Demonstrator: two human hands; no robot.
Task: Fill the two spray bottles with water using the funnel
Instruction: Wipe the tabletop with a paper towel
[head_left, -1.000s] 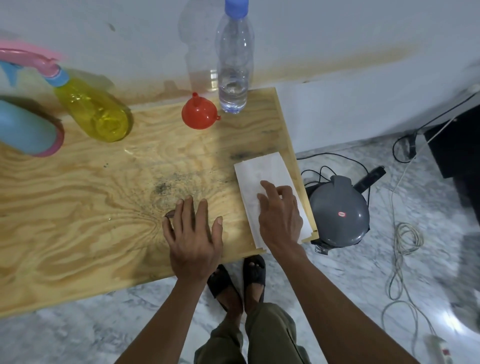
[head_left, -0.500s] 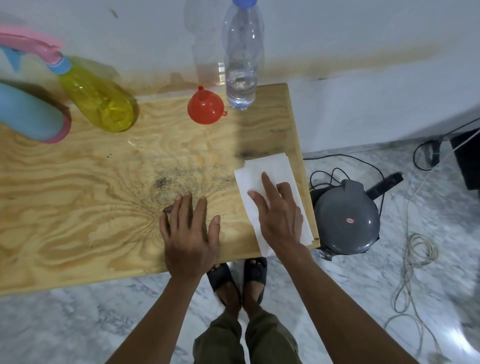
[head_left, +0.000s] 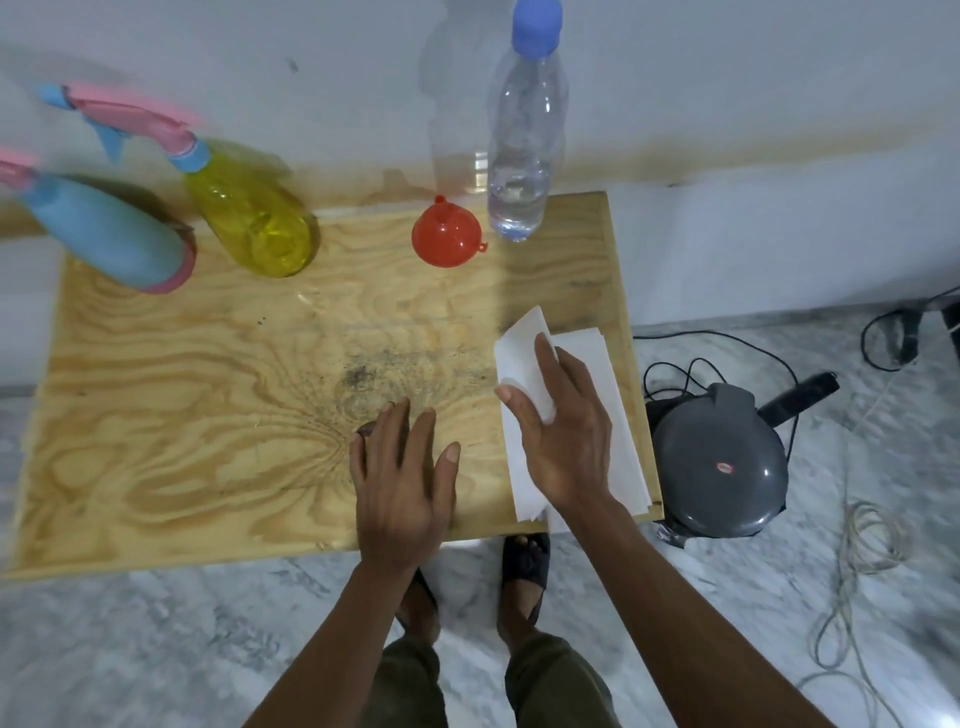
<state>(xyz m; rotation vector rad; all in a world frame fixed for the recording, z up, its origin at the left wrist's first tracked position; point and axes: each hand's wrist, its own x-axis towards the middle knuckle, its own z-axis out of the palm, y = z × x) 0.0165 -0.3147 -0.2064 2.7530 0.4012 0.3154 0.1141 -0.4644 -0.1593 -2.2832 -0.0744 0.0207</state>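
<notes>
From the head camera, a plywood bench stood against a pale wall, with marble floor around it. The left hand lay flat on the wood near the front edge, fingers straight and slightly spread, holding nothing. Just beside it, the right hand had a white paper towel pinched between thumb and fingers, one corner of the sheet lifted and folded up, while more white paper lay flat beneath the hand near the bench's right edge.

At the back of the bench, the red funnel sat mouth-down with its spout pointing up. Close to its right stood a clear water bottle with a blue cap, upright and holding water in its lower part only. To the left, well apart from the funnel, stood the yellow spray bottle with a pink and blue trigger head, and further left the blue spray bottle, its head partly cut off by the frame edge.

On the floor to the right of the bench sat a grey electric kettle with black cables near it.
</notes>
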